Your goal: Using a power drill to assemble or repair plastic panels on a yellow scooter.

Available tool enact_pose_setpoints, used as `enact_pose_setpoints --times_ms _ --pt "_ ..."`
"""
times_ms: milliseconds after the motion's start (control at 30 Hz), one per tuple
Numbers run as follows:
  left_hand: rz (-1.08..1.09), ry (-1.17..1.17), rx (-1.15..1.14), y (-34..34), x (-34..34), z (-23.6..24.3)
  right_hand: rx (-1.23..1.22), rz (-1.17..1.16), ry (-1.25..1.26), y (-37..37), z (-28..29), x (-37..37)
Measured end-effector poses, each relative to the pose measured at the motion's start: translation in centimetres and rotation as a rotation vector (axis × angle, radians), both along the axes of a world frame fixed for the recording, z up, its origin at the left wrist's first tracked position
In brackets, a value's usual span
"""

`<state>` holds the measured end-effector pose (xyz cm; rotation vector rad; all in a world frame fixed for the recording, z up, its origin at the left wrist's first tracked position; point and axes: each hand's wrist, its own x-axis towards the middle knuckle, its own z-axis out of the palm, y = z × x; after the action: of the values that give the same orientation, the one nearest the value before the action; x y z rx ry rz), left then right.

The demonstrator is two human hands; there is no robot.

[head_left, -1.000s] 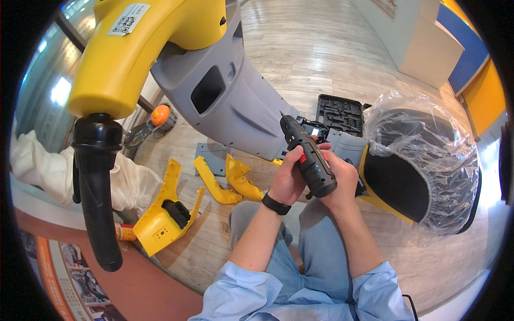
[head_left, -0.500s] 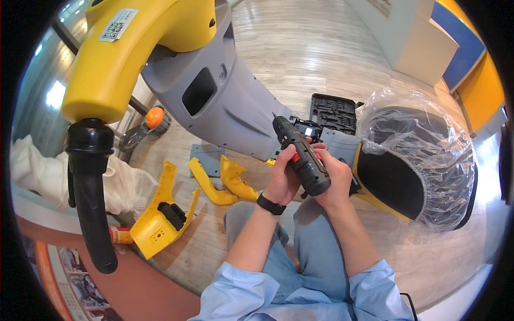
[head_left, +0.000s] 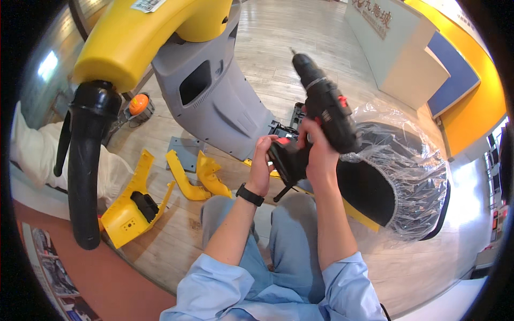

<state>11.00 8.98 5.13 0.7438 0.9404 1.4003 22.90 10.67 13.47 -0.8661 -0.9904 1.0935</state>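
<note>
A black cordless drill (head_left: pixel 333 112) is held up in front of my knees, its bit pointing away and up to the left. My right hand (head_left: pixel 323 160) wraps round its handle. At the handle's lower end, my left hand (head_left: pixel 259 170) grips the black battery base (head_left: pixel 288 165), thumb beside a red part. A black strap hangs below that base. Behind the drill, an opening with dark parts and wires (head_left: pixel 281 130) shows at the foot of a grey machine body (head_left: pixel 214 109); my hands partly cover it.
Yellow cover pieces (head_left: pixel 124 218) and a grey plate (head_left: pixel 184 152) lie on the floor at left. A black handlebar grip (head_left: pixel 84 176) juts down near them. A plastic-wrapped seat (head_left: pixel 415 184) stands at right. An orange beacon (head_left: pixel 138 104) sits farther left.
The drill has been raised and turned, so its handle and base now show. My left hand has shifted left and down to the base; my right hand stays on the handle. The view has shifted too.
</note>
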Motion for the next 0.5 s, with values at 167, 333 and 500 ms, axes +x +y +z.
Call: enact_pose_setpoints --times_ms 167,333,500 --pt "-0.054 -0.457 0.143 -1.3 0.2 1.9 -0.268 0.260 0.575 0.6 1.4 -1.0" --pt "-0.023 -0.575 0.138 -1.0 -0.8 2.2 -0.274 0.340 0.745 1.3 -2.1 -1.7" --pt "0.003 -0.587 0.140 0.2 -1.8 0.5 -0.277 0.305 0.731 1.3 -1.8 -2.3"
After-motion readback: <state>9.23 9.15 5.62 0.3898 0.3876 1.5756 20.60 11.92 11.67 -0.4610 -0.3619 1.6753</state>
